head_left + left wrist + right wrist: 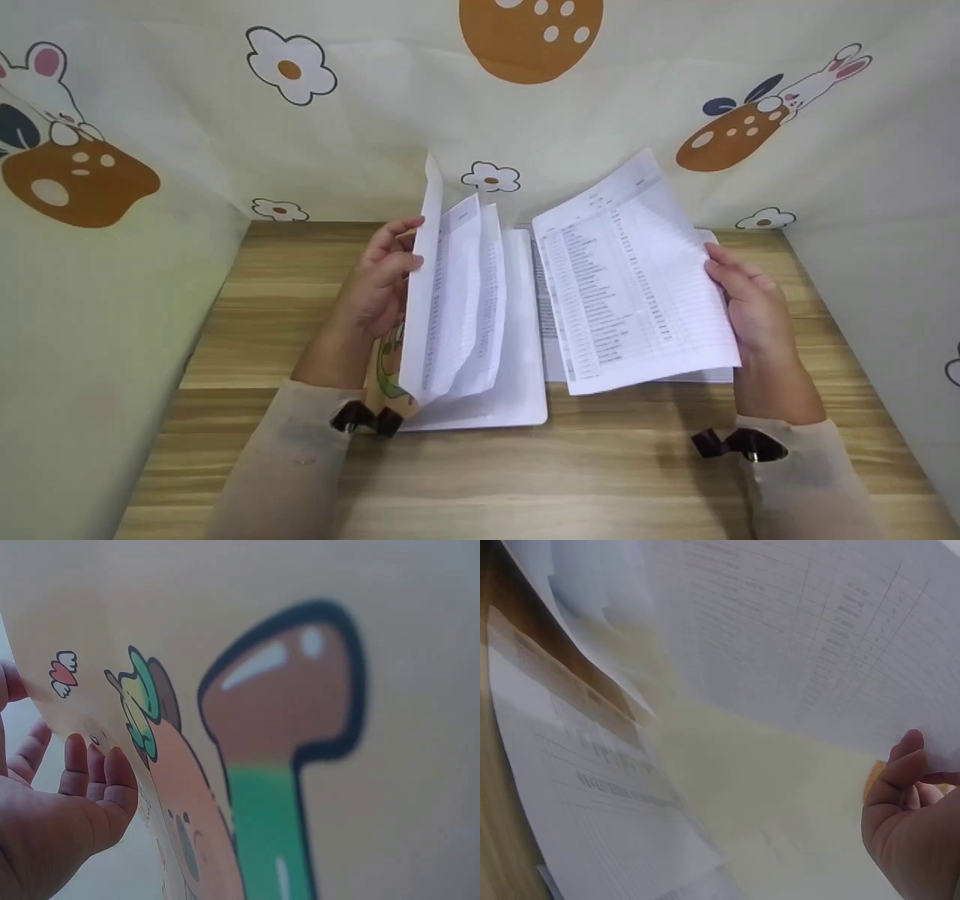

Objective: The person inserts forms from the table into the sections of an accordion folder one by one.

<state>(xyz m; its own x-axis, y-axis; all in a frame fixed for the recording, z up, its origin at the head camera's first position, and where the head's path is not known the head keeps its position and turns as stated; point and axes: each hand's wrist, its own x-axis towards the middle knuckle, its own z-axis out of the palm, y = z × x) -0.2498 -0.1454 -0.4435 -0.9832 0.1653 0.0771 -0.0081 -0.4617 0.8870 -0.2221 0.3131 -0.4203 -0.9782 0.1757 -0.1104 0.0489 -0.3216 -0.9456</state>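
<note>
My left hand (382,277) pinches the edge of a raised cover (427,210) between thumb and fingers. Cartoon drawings fill the cover's outer side (420,690) in the left wrist view. Inside it stand printed sheets (461,300), fanned apart and tilted up, over a flat white back part (523,375). With my right hand (757,307) I pinch the right edge of a sheet printed with a table (637,277). That sheet is lifted and slanted, its top corner high. In the right wrist view the thumb and fingers (907,772) meet at the paper's edge.
More printed paper (555,360) lies flat beneath the lifted sheet on the wood-grain table (585,480). A cream curtain (390,142) with rabbits and flowers hangs at the table's back edge, and pale walls stand left and right. Both sleeves carry dark wrist straps (739,444).
</note>
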